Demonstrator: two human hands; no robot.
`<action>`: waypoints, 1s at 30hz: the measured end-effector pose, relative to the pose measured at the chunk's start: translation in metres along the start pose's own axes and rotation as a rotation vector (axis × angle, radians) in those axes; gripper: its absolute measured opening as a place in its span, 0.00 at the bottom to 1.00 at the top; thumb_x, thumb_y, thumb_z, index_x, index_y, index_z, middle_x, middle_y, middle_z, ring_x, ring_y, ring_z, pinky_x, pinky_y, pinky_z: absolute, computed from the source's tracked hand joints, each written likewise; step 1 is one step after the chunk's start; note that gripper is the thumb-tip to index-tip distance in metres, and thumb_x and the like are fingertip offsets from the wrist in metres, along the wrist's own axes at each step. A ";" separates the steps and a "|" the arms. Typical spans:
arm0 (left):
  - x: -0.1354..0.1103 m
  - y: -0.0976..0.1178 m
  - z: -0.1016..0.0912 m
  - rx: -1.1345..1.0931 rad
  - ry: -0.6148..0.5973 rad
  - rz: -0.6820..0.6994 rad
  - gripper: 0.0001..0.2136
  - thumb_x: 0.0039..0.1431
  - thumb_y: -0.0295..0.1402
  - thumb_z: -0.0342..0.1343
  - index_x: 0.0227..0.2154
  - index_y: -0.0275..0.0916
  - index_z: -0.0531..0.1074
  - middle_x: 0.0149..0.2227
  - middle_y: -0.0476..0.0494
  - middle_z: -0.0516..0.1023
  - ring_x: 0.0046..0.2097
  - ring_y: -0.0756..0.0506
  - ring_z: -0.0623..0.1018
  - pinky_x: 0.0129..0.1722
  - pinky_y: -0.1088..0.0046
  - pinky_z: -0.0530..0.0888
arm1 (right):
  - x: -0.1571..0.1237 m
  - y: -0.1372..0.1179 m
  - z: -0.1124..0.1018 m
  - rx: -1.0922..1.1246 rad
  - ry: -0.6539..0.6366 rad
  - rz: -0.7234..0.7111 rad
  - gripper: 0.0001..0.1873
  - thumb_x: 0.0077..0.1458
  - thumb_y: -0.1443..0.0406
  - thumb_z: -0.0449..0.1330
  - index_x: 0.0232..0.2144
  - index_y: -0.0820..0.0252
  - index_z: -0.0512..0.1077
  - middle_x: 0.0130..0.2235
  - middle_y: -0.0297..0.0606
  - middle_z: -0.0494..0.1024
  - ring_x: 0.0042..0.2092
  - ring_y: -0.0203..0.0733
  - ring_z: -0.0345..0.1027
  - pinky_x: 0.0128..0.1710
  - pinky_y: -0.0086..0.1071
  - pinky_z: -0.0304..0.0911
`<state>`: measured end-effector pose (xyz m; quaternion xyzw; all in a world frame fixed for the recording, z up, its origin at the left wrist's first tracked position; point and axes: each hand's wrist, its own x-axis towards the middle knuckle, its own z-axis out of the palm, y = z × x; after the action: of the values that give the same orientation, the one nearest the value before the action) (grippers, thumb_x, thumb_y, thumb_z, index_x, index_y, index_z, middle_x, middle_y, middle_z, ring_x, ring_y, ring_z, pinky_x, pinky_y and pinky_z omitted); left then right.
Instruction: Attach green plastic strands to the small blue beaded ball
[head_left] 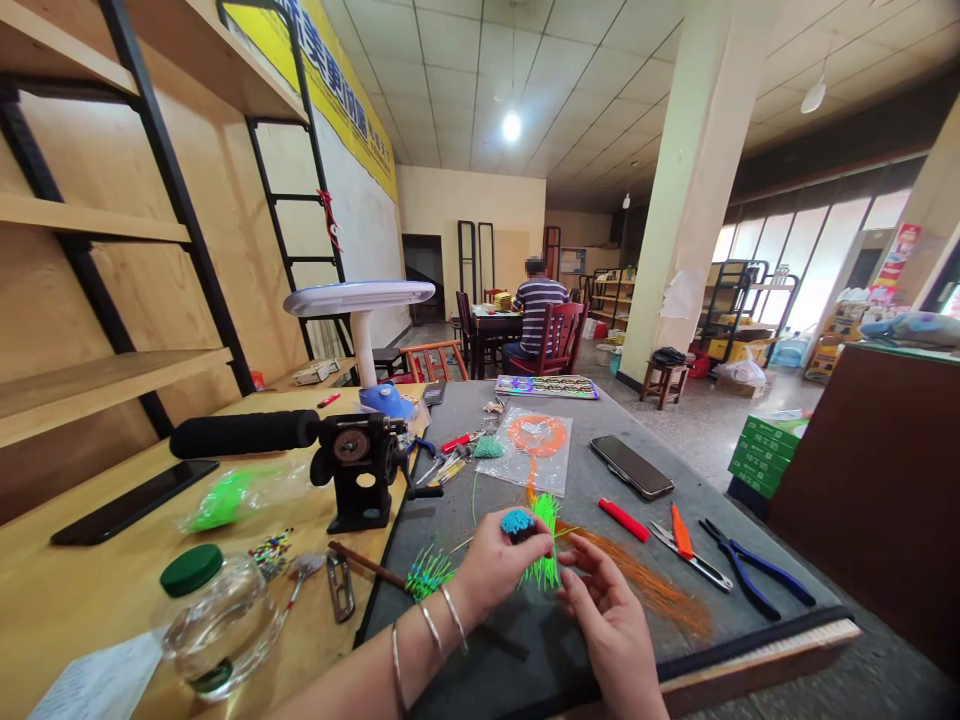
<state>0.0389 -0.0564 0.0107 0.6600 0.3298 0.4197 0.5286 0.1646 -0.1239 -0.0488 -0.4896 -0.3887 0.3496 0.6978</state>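
My left hand (491, 565), with bangles on the wrist, is closed around a small blue bristly ball (517, 523) held above the dark table mat (465, 500). My right hand (604, 605) sits just right of it, fingers curled and pinching bright green strands (546, 540) that stick up beside the ball. Loose orange strands (645, 585) lie on the mat under and right of my right hand. A teal and green strand tuft (429, 575) lies left of my left wrist.
On the mat lie a phone (631, 466), blue pliers (754, 575), orange-handled scissors (686, 545), a red cutter (624, 520) and a bag of orange wire (534, 445). A black hand-crank tool (360, 470), desk lamp (364, 310) and green-capped jar (214, 615) stand left. A person sits far back.
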 end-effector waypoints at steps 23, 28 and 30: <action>0.018 0.004 -0.017 -0.384 0.126 -0.103 0.18 0.37 0.43 0.67 0.24 0.33 0.71 0.22 0.51 0.72 0.17 0.60 0.55 0.17 0.79 0.48 | 0.020 -0.007 0.027 -0.940 -0.282 -0.257 0.08 0.50 0.66 0.55 0.27 0.52 0.75 0.31 0.35 0.78 0.33 0.43 0.72 0.33 0.30 0.60; 0.019 0.003 -0.017 -0.375 0.144 -0.091 0.19 0.35 0.44 0.67 0.23 0.32 0.71 0.21 0.51 0.71 0.17 0.59 0.55 0.17 0.79 0.48 | 0.020 -0.004 0.026 -0.973 -0.265 -0.276 0.08 0.52 0.66 0.55 0.25 0.53 0.73 0.30 0.34 0.78 0.33 0.42 0.72 0.32 0.29 0.59; 0.019 0.003 -0.016 -0.367 0.157 -0.091 0.19 0.35 0.43 0.67 0.23 0.32 0.71 0.20 0.51 0.71 0.17 0.59 0.56 0.17 0.80 0.49 | 0.020 -0.003 0.026 -0.983 -0.269 -0.274 0.08 0.52 0.66 0.55 0.25 0.53 0.73 0.31 0.34 0.79 0.33 0.42 0.73 0.32 0.28 0.59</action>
<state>0.0325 -0.0332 0.0186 0.5021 0.3176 0.4987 0.6311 0.1510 -0.0963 -0.0364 -0.6547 -0.6532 0.0913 0.3692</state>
